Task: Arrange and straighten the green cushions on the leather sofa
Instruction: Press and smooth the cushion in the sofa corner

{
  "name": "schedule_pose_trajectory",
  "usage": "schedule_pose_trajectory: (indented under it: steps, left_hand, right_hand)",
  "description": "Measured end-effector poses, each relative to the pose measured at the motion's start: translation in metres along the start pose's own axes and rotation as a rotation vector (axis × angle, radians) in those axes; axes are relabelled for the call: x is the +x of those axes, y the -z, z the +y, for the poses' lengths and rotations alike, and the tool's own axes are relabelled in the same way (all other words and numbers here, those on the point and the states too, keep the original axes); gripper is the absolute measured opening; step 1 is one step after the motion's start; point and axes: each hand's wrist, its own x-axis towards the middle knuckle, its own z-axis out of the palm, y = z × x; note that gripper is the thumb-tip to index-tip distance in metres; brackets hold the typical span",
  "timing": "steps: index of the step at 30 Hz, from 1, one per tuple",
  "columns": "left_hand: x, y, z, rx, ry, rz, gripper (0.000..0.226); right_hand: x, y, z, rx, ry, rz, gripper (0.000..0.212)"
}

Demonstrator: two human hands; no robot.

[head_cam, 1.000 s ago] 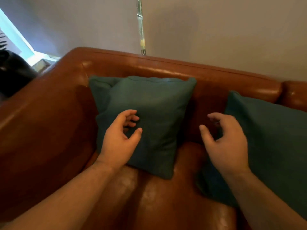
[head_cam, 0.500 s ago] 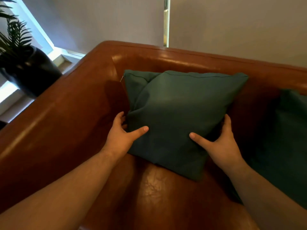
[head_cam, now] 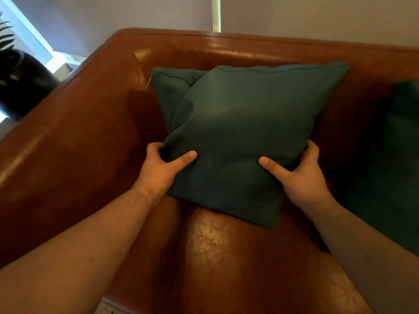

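The person is gripping the front green cushion (head_cam: 244, 137) by its two lower sides. The left hand (head_cam: 158, 171) is pinching the cushion's left edge, with its thumb lying across the front face and its fingers (head_cam: 154, 148) curling round behind the fabric. The right hand (head_cam: 301, 177) is holding the right edge the same way, thumb pressing on the front and fingers wrapping round the back.

The cushion is sitting tilted on the leather sofa (head_cam: 68, 155), near the back left corner of the seat (head_cam: 210, 257). Its top is leaning towards the backrest (head_cam: 272, 48) and its lower right corner is resting on the seat. A second green cushion (head_cam: 170, 87) is standing just behind it, tucked into the corner between the armrest (head_cam: 56, 123) and the backrest, with only its upper left part showing. A third green cushion (head_cam: 403, 166) is lying at the right edge of the view, apart from the held one.

Beyond the armrest a dark pot (head_cam: 22, 82) is standing, with leaves (head_cam: 5, 32) showing above it. A pale vertical strip (head_cam: 216, 13) is running up the wall (head_cam: 317, 17) behind the backrest.
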Motion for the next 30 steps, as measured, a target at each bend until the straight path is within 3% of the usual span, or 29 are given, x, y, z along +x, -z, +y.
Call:
schedule_pose_trajectory:
  steps: [6, 9, 14, 17, 20, 22, 25, 28, 30]
  left_hand:
    - [-0.027, 0.018, 0.010, 0.160, -0.065, 0.063, 0.096]
    - [-0.054, 0.025, -0.002, 0.129, 0.023, 0.046, 0.096]
    - [-0.091, 0.033, -0.049, 0.199, 0.219, 0.009, 0.106]
    - [-0.099, 0.031, -0.071, 0.292, 0.261, -0.012, 0.108]
    - [-0.100, 0.027, -0.079, 0.365, 0.233, -0.003, 0.111]
    - [-0.100, 0.023, -0.080, 0.373, 0.261, -0.005, 0.120]
    - [-0.100, 0.016, -0.078, 0.407, 0.334, -0.030, 0.128]
    - [-0.097, 0.017, -0.079, 0.385, 0.360, -0.058, 0.149]
    - [-0.089, 0.023, -0.081, 0.284, 0.377, -0.080, 0.153]
  right_hand:
    - [-0.046, -0.001, -0.018, 0.029, 0.083, 0.185, 0.085]
    - [-0.068, -0.003, -0.018, -0.011, 0.023, 0.241, 0.082]
    - [-0.106, -0.018, 0.024, -0.155, -0.158, 0.151, 0.072]
    - [-0.124, -0.025, 0.050, -0.185, -0.246, 0.107, 0.089]
    - [-0.128, -0.029, 0.057, -0.250, -0.259, 0.097, 0.090]
    - [-0.125, -0.035, 0.051, -0.392, -0.199, 0.117, 0.083]
    - [-0.120, -0.056, 0.030, -0.657, 0.113, 0.164, 0.072]
    - [-0.129, -0.084, 0.020, -0.810, 0.376, 0.007, 0.073]
    - [-0.139, -0.097, 0.034, -0.946, 0.419, -0.108, 0.080]
